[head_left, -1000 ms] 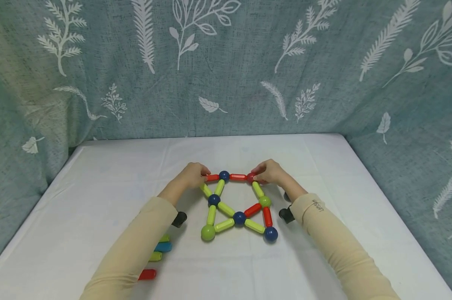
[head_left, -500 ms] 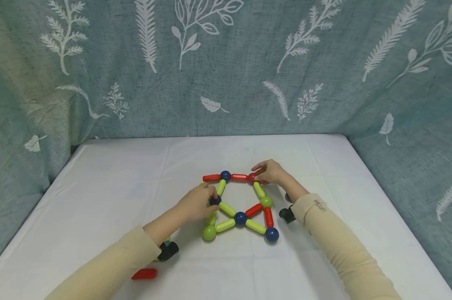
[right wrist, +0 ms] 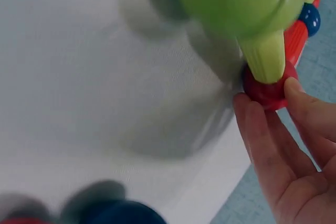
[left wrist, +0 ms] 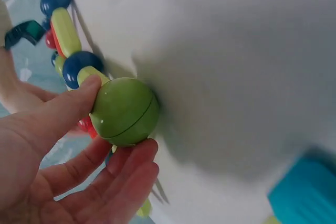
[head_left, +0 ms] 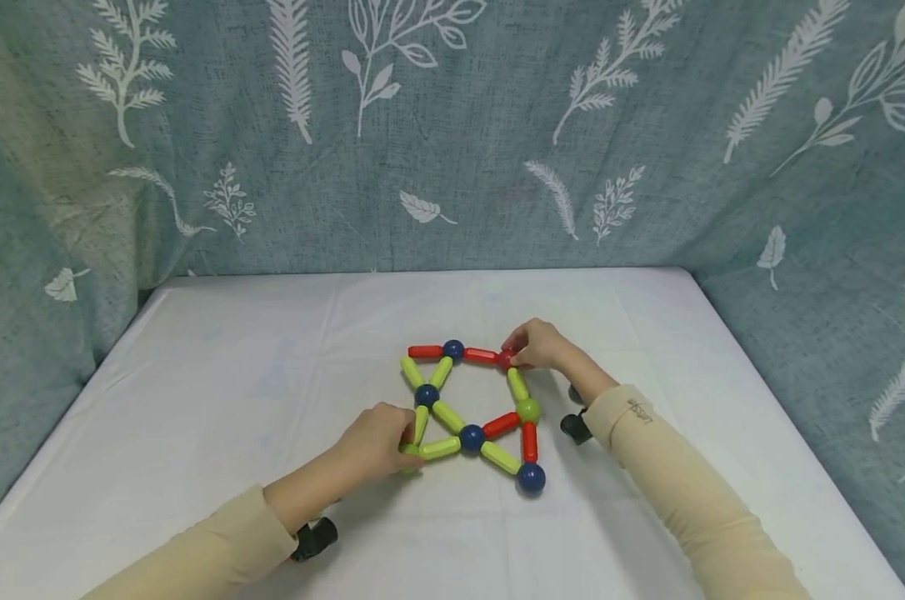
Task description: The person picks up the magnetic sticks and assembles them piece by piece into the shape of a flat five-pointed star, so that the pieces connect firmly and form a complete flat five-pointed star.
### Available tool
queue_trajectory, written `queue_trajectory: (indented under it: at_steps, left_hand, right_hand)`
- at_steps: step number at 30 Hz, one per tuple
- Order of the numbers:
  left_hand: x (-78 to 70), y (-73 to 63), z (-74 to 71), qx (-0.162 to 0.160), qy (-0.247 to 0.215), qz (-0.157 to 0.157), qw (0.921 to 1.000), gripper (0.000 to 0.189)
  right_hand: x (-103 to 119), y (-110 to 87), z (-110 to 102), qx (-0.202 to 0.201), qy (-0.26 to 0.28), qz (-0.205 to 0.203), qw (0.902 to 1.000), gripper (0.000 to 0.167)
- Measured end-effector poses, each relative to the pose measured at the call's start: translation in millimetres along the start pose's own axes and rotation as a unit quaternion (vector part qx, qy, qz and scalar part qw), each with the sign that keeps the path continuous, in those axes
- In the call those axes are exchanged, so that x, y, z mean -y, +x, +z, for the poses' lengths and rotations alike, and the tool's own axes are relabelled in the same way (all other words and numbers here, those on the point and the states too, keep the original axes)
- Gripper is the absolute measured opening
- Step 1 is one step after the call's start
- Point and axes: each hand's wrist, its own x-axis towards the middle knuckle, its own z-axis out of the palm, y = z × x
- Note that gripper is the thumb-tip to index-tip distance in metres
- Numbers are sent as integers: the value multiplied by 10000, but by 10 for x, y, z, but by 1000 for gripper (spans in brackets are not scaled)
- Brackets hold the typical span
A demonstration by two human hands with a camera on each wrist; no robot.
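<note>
A flat frame of rods and balls, apparently a magnetic building set, lies mid-table. My left hand point(head_left: 377, 437) grips the green ball point(left wrist: 126, 111) at its near left corner, thumb on one side and fingers on the other. At the far right corner my right hand point(head_left: 542, 344) pinches the red ball point(right wrist: 262, 90). Between them run lime rods point(head_left: 447, 417), red rods point(head_left: 482, 357) and blue balls point(head_left: 472, 438). A lime ball point(head_left: 528, 410) joins rods on the right side. At the far left, a red rod point(head_left: 425, 352) and a lime rod point(head_left: 412, 372) have ball-less ends close together.
A blue block-like piece point(left wrist: 307, 192) lies near the left hand in the left wrist view; the left arm hides that area in the head view. A white cloth point(head_left: 220, 375) covers the table, and a patterned teal curtain point(head_left: 452, 208) hangs behind and around it.
My left hand has left the far left red rod and come nearer, taking hold of the green ball. The frame's near part has shifted slightly left. The right hand stays at the red ball.
</note>
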Motion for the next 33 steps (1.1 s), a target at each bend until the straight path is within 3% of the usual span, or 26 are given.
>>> queue_trajectory:
  at_steps: [7, 13, 21, 26, 33]
  left_hand:
    - [199, 48, -138, -455, 411, -67, 9981, 24]
    - [351, 144, -198, -813, 419, 32, 9958, 19]
    - [495, 354, -244, -679, 585, 305, 9955, 21]
    - [521, 460, -273, -563, 632, 504, 9951, 22]
    - [524, 527, -286, -476, 611, 515, 9957, 24]
  right_hand:
    - [-9, -207, -33, 156, -523, -123, 9984, 23]
    - [-56, -352, -29, 198, -896, -237, 9955, 23]
    - [-150, -561, 59, 144, -1181, -576, 9912, 19]
    - [-142, -711, 139, 8, -1357, -482, 9896, 18]
    - [-77, -910, 290, -127, -1663, -469, 9849, 15]
